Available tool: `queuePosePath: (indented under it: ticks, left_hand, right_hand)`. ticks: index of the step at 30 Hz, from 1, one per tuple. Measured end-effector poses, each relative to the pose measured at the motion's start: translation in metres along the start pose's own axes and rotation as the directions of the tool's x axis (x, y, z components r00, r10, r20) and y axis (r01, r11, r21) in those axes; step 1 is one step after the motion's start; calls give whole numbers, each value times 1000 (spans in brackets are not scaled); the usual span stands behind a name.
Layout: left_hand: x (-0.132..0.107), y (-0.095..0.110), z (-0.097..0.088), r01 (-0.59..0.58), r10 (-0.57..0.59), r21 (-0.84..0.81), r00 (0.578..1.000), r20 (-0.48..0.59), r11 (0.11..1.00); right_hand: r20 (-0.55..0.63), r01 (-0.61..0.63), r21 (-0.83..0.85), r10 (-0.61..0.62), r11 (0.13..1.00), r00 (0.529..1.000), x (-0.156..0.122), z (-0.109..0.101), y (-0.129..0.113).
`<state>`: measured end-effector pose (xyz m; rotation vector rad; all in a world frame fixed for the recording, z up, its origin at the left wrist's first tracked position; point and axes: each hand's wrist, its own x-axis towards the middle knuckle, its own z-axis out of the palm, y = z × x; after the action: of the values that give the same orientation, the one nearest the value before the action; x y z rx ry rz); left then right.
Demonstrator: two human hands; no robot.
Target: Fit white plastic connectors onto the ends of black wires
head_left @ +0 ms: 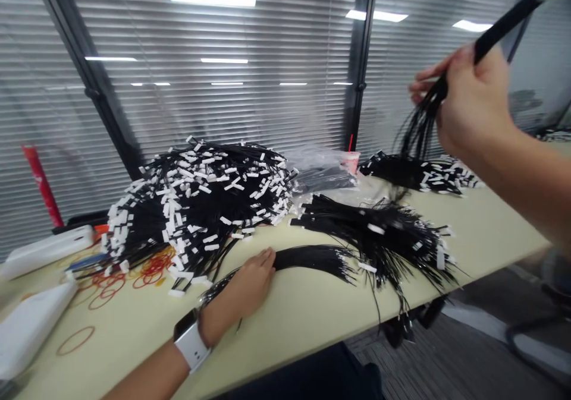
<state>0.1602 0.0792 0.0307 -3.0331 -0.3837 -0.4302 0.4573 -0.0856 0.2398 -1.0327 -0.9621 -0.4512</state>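
My left hand (250, 284) lies on the table, fingers closed over a bundle of black wires (312, 258) that fans out to the right. A white smartwatch (191, 340) sits on that wrist. My right hand (470, 100) is raised at the upper right, gripping a second bunch of black wires (419, 123); its loose ends hang down and its bound end runs up to the corner. A big heap of black wires with white tags (196, 201) lies behind my left hand.
Loose black wires (383, 233) spread over the beige table (312, 323) near its front edge. Another tagged pile (419, 174) and a clear plastic bag (321, 171) lie further back. Red rubber bands (111, 284) and white boxes (31, 323) sit at the left. Window blinds behind.
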Motion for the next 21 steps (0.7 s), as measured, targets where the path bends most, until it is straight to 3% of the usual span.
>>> queuePosePath:
  ticks: [1, 3, 4, 6, 7, 8, 10, 11, 13, 15, 18, 20, 21]
  left_hand:
    - [0, -1, 1, -1, 1, -2, 1000, -4, 1000]
    - [0, -2, 2, -7, 7, -3, 1000, -12, 1000]
    - [0, -2, 2, -11, 11, -2, 1000, -11, 1000]
    - [1, -3, 3, -10, 10, -1, 1000, 1, 1000]
    - [2, -3, 3, -4, 4, -4, 1000, 9, 1000]
    - [3, -3, 4, 6, -6, -8, 1000, 16, 1000]
    - [4, -4, 5, 22, -22, -14, 1000, 14, 1000]
    - [3, -4, 5, 17, -17, -16, 1000, 6, 1000]
    - [2, -6, 6, -22, 22, -28, 1000, -17, 999]
    - [0, -9, 6, -52, 50, -47, 998, -41, 998]
    - [-1, -13, 4, -23, 21, -55, 999, -28, 998]
    - [-1, -14, 2, -13, 12, -52, 1000, -6, 999]
    - [-1, -14, 0, -18, 18, -52, 1000, 2, 998]
  right_hand:
    - [46, -97, 21, 96, 995, 994, 1, -6, 0]
    - [130, -186, -140, 204, 973, 970, 3, -21, 0]
    - [115, -152, -265, 188, 952, 975, 4, -30, -1]
    - [47, 8, -512, 19, 859, 999, 10, -46, -2]
    - [50, 72, -615, -52, 785, 997, 13, -52, -1]
    - [77, 126, -742, -103, 659, 992, 18, -55, 1]
    - [121, 132, -896, -52, 424, 991, 24, -55, 10]
    - [140, 126, -917, 8, 378, 990, 24, -51, 18]
    - [224, 162, -913, 127, 375, 966, 15, -36, 40]
    - [390, 256, -869, 267, 425, 881, -7, -18, 66]
    - [635, 395, -746, 395, 536, 664, -60, 8, 100]
    - [693, 440, -712, 451, 547, 562, -97, 19, 114]
    - [694, 451, -717, 483, 532, 534, -114, 23, 118]
